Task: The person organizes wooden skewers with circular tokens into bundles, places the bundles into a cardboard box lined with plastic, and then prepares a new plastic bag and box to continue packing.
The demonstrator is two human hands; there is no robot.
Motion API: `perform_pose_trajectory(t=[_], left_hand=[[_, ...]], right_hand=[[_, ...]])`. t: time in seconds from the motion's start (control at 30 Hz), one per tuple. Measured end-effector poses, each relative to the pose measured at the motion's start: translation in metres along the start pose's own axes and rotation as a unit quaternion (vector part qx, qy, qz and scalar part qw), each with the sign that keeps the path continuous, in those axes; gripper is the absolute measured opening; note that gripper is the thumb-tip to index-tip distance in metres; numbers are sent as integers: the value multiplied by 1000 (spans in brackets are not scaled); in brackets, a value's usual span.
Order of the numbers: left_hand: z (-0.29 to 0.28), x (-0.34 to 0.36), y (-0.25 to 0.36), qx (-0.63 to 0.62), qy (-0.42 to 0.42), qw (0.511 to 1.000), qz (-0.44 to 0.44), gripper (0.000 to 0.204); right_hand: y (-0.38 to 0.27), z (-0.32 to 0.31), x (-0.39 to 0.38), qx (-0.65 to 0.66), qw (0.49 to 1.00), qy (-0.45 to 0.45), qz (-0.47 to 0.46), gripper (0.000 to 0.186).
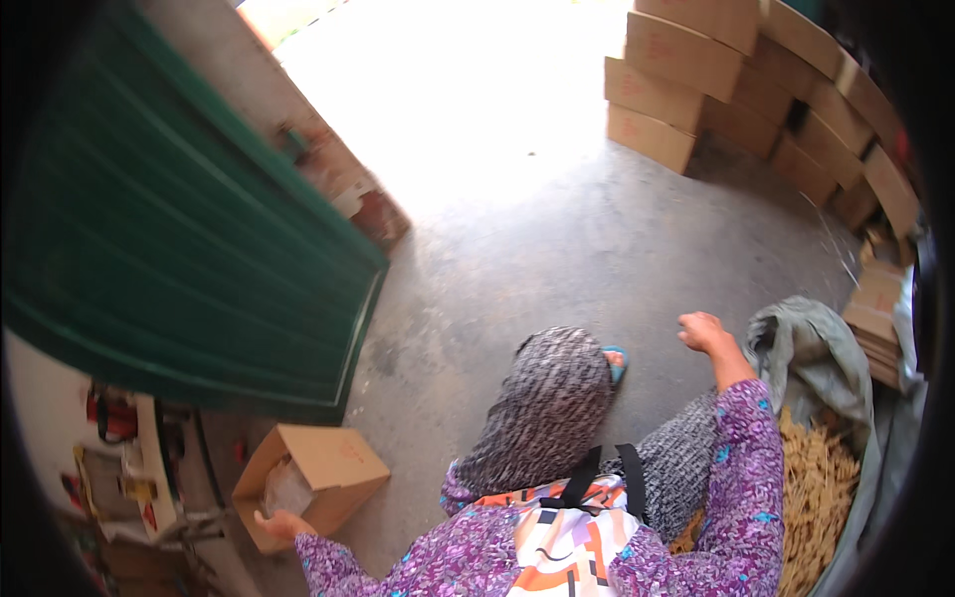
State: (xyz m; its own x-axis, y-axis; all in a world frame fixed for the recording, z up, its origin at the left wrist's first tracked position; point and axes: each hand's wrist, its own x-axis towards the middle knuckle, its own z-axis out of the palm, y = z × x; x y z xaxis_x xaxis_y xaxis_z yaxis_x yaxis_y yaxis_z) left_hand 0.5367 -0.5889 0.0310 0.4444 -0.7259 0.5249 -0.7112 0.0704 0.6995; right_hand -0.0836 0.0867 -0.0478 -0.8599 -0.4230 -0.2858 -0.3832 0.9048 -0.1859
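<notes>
While the left hand (285, 524) is at a carton (352, 459) toward seven o'clock, its spread and grip impossible to tell, the right hand (704, 332) at three is curled closed, any hold hidden, near a grey-green sack (831, 348) of tan pieces (814, 478) toward four.

Can't tell touching from nearly touching for the left hand (286, 524) by the open box (348, 463). Can't name the blurry, see-through lump (286, 490) inside the box. Far right of the open box, can't see into the curled right hand (703, 331). Also right of it, can't see all of the blue sandal (619, 372), part hidden by a knee (562, 368), or the bottom of the gray sack (821, 333), cut off by the edge. Left of it, can't name the small, blurry shelf things (111, 413). Above it, can't see the whole green door (199, 229), lost in the dark rim.
</notes>
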Motion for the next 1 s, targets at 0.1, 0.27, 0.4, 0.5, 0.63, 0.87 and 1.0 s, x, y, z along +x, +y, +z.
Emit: perform_pose_trajectory(t=[0.1,0.27,0.4,0.5,0.63,0.87,1.0], left_hand=[[43,-18,87,-67,-58,985,151,47],[95,-91,270,-207,-110,865,444,45],[121,-214,402,-328,-259,749,514,43],[155,-309,470,-355,-307,631,617,42],[191,-442,534,-295,-328,473,762,40],[199,-637,546,-210,-508,281,787,35],[178,-676,501,-118,-668,125,724,35]], right_hand=[[-19,-11,-6,-3,1000,-2,-2,26],[-51,-34,-28,-12,999,-1,-36,19],[-81,-61,-61,31,994,31,-98,15],[-80,-65,-76,40,994,-4,-100,21],[-82,-80,-99,81,991,-30,-98,21],[-83,-99,-156,194,975,-10,-106,20],[-77,-88,-174,194,978,38,-69,26]])
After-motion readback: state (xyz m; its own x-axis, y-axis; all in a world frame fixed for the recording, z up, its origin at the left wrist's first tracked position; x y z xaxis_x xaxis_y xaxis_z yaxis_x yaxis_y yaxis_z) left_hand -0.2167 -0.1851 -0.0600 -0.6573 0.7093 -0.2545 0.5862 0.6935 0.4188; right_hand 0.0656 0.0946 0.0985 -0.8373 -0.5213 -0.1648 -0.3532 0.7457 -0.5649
